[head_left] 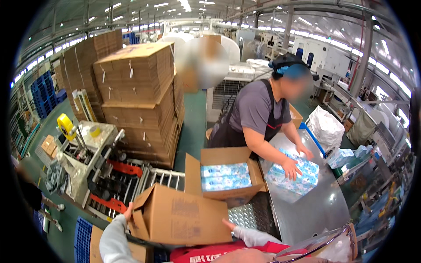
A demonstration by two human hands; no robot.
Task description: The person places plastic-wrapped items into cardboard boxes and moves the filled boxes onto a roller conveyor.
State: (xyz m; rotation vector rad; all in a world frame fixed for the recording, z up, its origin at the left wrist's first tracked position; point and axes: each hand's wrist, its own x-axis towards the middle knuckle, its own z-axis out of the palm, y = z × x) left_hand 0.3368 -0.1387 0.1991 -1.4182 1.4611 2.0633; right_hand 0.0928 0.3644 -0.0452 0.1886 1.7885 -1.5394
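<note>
A brown cardboard carton (186,215) lies tilted in front of me, its flaps at the left end. My left hand (128,211) grips it at the flap end. On the opposite side, my right hand (228,224) presses against the carton's right edge; its fingers are partly hidden. Just beyond stands an open carton (228,195) with blue-and-white patterned packs (226,176) inside. To its right, a co-worker (258,109) in a dark apron has both hands on a patterned bundle of packs (294,173) on the metal table (315,210).
A carton-sealing machine (116,168) with a roller conveyor (164,177) stands left of the cartons. Behind it rise tall stacks of flattened cardboard (136,96). Blue pallets (82,241) are at lower left. A white sack (324,127) and more packs (340,158) sit beyond the table.
</note>
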